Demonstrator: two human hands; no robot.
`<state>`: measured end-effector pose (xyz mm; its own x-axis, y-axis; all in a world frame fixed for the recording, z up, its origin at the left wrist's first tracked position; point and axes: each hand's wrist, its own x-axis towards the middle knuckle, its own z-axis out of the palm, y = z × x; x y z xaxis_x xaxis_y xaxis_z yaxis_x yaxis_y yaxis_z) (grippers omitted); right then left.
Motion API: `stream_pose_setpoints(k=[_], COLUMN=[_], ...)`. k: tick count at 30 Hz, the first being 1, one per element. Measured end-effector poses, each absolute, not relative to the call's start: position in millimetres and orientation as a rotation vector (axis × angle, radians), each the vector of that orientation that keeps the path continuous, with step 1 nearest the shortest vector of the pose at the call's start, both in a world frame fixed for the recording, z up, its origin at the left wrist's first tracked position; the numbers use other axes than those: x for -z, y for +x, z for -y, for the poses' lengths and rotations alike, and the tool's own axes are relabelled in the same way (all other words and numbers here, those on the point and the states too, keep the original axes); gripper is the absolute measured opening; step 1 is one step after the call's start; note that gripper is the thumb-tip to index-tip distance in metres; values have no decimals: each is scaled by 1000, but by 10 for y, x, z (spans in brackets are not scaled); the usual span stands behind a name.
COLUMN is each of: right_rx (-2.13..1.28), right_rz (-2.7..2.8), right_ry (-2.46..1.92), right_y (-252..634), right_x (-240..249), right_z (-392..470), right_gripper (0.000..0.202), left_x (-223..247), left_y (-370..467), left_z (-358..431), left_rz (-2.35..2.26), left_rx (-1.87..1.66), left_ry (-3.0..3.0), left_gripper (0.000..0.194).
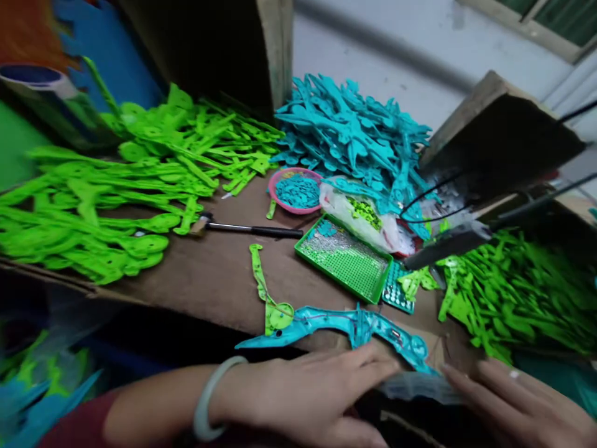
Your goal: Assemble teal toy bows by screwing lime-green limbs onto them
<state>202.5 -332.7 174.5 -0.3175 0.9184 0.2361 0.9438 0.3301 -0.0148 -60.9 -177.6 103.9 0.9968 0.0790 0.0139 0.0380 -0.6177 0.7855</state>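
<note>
My left hand (317,389), with a pale bangle on the wrist, reaches across the front edge of the workbench. Its fingers are stretched out, and the thumb is apart below. Off to the right, my right hand (517,395) has its fingers extended and slightly blurred, a ring on one of them. Between the fingertips is a clear plastic piece (420,387); whether either hand grips it I cannot tell. Just beyond the left fingers lies a teal plastic toy bow part (321,320), with inner parts exposed. A lime-green limb (261,280) joins its left end.
A hammer (256,230) lies mid-bench. Behind are a pink bowl (303,211) of teal pieces, a green perforated tray (342,264) and a teal pile (349,130). Lime-green parts (116,193) heap up left, more (522,286) right. A dark tool with cables (448,242) juts in from the right.
</note>
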Motion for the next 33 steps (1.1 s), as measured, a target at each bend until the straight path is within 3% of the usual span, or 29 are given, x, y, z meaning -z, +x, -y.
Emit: stream_pose_setpoints(k=[3, 7, 9, 13, 16, 18, 21, 27, 33], right_rx=[108, -51, 31, 64, -356, -614, -811, -796, -778], right_rz=[2754, 2804, 2627, 2080, 2335, 2453, 2418, 2375, 2466], right_ry=[-1379, -1216, -1253, -1474, -1427, -1420, -1466, -1489, -1487], right_y=[1594, 1113, 971, 686, 404, 261, 190, 230, 222], right_x=[-1784, -1808, -1743, -1235, -648, -337, -111, -102, -111], right_z=[3021, 2624, 2433, 1995, 1766, 1721, 1760, 1841, 1828], right_gripper=[32, 27, 32, 62, 96, 105, 108, 112, 85], left_x=[-1061, -915, -854, -686, -459, -302, -128, 47, 23], left_y=[-656, -978, -1261, -1861, -2127, -2162, -2075, -1921, -1936], left_z=[1782, 1715, 1558, 1119, 957, 964, 1027, 1090, 1016], left_rz=[-107, -150, -317, -1033, -1137, -1082, -1012, -990, -1100], left_rx=[28, 4, -12, -425, -491, -399, -319, -303, -141], left_ry=[2039, 1858, 1694, 1242, 1049, 998, 956, 970, 1108], left_gripper=[25, 29, 27, 30, 27, 31, 38, 42, 42])
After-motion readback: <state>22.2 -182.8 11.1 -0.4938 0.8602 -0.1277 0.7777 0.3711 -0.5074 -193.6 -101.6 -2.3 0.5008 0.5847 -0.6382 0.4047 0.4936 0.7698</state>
